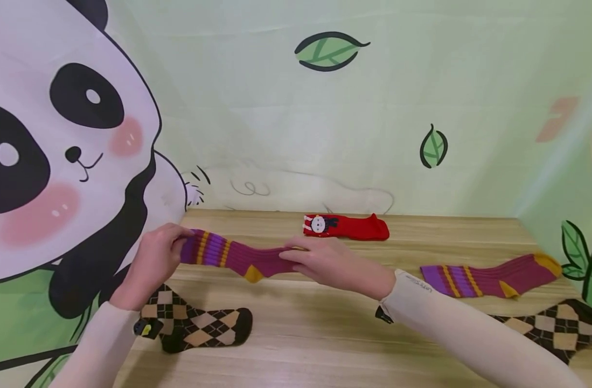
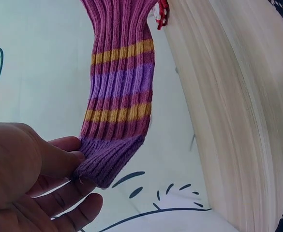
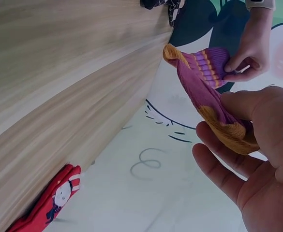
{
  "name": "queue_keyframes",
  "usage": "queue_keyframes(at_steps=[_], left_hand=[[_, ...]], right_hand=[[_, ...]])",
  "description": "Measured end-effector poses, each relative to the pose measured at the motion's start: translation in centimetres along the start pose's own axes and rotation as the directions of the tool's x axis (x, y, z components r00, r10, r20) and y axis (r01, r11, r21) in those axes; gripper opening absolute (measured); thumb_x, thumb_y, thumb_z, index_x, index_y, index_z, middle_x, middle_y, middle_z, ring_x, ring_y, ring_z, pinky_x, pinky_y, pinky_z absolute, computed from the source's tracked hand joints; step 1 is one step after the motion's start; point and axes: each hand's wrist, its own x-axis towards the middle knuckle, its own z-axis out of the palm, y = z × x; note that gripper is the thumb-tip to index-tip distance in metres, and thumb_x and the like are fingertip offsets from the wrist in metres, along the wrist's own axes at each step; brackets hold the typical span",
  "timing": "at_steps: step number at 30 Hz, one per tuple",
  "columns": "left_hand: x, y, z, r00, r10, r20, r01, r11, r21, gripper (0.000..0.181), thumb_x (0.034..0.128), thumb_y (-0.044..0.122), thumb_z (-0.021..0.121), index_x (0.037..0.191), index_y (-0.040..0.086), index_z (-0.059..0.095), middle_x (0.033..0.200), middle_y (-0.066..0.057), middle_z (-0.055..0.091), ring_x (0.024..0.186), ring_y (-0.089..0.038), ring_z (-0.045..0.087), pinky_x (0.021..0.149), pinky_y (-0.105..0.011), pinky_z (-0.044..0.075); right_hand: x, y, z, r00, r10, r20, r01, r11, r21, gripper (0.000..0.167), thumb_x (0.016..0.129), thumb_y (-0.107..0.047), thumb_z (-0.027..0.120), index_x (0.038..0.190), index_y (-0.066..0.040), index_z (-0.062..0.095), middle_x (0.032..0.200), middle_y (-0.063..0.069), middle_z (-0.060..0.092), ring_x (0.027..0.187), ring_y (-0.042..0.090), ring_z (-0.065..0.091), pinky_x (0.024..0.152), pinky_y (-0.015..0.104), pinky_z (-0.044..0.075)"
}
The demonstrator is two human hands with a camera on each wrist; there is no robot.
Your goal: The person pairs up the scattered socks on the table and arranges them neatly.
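Note:
A maroon sock (image 1: 237,257) with purple and yellow stripes is stretched between both hands above the wooden surface. My left hand (image 1: 156,258) pinches its striped cuff between thumb and fingers; the left wrist view shows that purple cuff (image 2: 113,159) at the fingertips. My right hand (image 1: 332,264) grips the toe end, which is mostly hidden by the fingers in the head view. In the right wrist view the yellow toe (image 3: 233,137) lies between thumb and fingers. A similar striped sock (image 1: 494,277) lies flat on the right.
A red sock (image 1: 354,227) with a character lies near the back wall. One argyle sock (image 1: 203,327) rests at the front left, below the left hand. Another argyle sock (image 1: 562,326) is at the right edge, partly behind the right sleeve. Printed fabric walls surround the wooden surface (image 1: 296,345).

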Motion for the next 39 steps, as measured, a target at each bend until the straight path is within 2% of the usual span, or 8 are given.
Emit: queue_keyframes(at_steps=[9, 15, 25, 28, 33, 37, 39], left_hand=[[-0.4, 1.5, 0.0, 0.997, 0.071, -0.016, -0.072, 0.996, -0.051, 0.018, 0.0866, -0.015, 0.072, 0.100, -0.003, 0.076, 0.098, -0.019, 0.073, 0.089, -0.036, 0.072, 0.076, -0.054, 0.060], [-0.6, 2.4, -0.1, 0.994, 0.105, -0.008, -0.105, 0.992, -0.074, 0.019, 0.0859, -0.014, 0.073, 0.100, -0.001, 0.076, 0.099, -0.016, 0.074, 0.090, -0.033, 0.073, 0.076, -0.051, 0.061], [-1.0, 4.4, -0.5, 0.989, 0.147, -0.005, -0.147, 0.982, -0.116, 0.023, 0.0833, -0.015, 0.075, 0.101, 0.001, 0.078, 0.103, -0.014, 0.074, 0.092, -0.031, 0.073, 0.073, -0.047, 0.062], [-1.0, 5.1, -0.7, 0.987, 0.160, -0.008, -0.160, 0.978, -0.131, 0.025, 0.0830, -0.014, 0.076, 0.102, 0.002, 0.078, 0.104, -0.011, 0.075, 0.091, -0.028, 0.073, 0.070, -0.043, 0.062], [-1.1, 6.0, -0.7, 0.981, 0.195, -0.017, -0.196, 0.971, -0.141, 0.029, 0.0815, -0.015, 0.077, 0.102, 0.005, 0.078, 0.102, -0.008, 0.075, 0.084, -0.020, 0.070, 0.063, -0.036, 0.059], [-1.3, 6.8, -0.6, 0.973, 0.229, -0.030, -0.231, 0.961, -0.151, 0.030, 0.0798, -0.016, 0.078, 0.101, 0.005, 0.078, 0.100, -0.007, 0.075, 0.079, -0.016, 0.068, 0.059, -0.032, 0.056], [-1.5, 7.2, -0.4, 0.968, 0.248, -0.036, -0.250, 0.954, -0.163, 0.030, 0.0793, -0.017, 0.078, 0.100, 0.005, 0.078, 0.100, -0.007, 0.075, 0.079, -0.016, 0.069, 0.059, -0.031, 0.057]], right_hand=[[-2.0, 0.2, -1.3, 0.999, -0.013, -0.045, 0.011, 0.999, -0.038, 0.036, 0.088, -0.017, 0.083, 0.122, -0.010, 0.074, 0.122, 0.008, 0.069, 0.107, 0.020, 0.068, 0.081, 0.030, 0.060], [-3.5, 0.3, -1.9, 0.998, 0.011, -0.068, -0.013, 1.000, -0.022, 0.039, 0.085, -0.015, 0.085, 0.122, -0.010, 0.074, 0.121, 0.008, 0.070, 0.108, 0.021, 0.069, 0.085, 0.034, 0.060], [-5.9, 0.7, -2.9, 0.983, -0.029, -0.180, 0.030, 1.000, 0.004, 0.040, 0.077, -0.008, 0.089, 0.115, -0.007, 0.076, 0.115, 0.010, 0.071, 0.103, 0.022, 0.071, 0.084, 0.035, 0.060], [-6.7, 0.8, -3.5, 0.981, -0.031, -0.192, 0.034, 0.999, 0.016, 0.042, 0.075, -0.004, 0.089, 0.115, -0.006, 0.076, 0.115, 0.010, 0.071, 0.104, 0.022, 0.071, 0.085, 0.036, 0.060], [-8.1, 0.4, -4.3, 0.984, -0.013, -0.178, 0.017, 1.000, 0.020, 0.043, 0.076, -0.001, 0.087, 0.117, -0.005, 0.075, 0.118, 0.010, 0.071, 0.109, 0.024, 0.069, 0.088, 0.038, 0.059], [-9.3, 0.1, -4.9, 0.982, 0.001, -0.188, -0.002, 1.000, -0.006, 0.043, 0.077, 0.001, 0.086, 0.118, -0.005, 0.075, 0.120, 0.011, 0.071, 0.109, 0.025, 0.070, 0.085, 0.038, 0.060], [-9.9, 0.0, -5.1, 0.981, 0.007, -0.196, -0.010, 1.000, -0.017, 0.039, 0.082, 0.000, 0.083, 0.119, -0.006, 0.075, 0.120, 0.011, 0.071, 0.107, 0.024, 0.071, 0.083, 0.037, 0.060]])
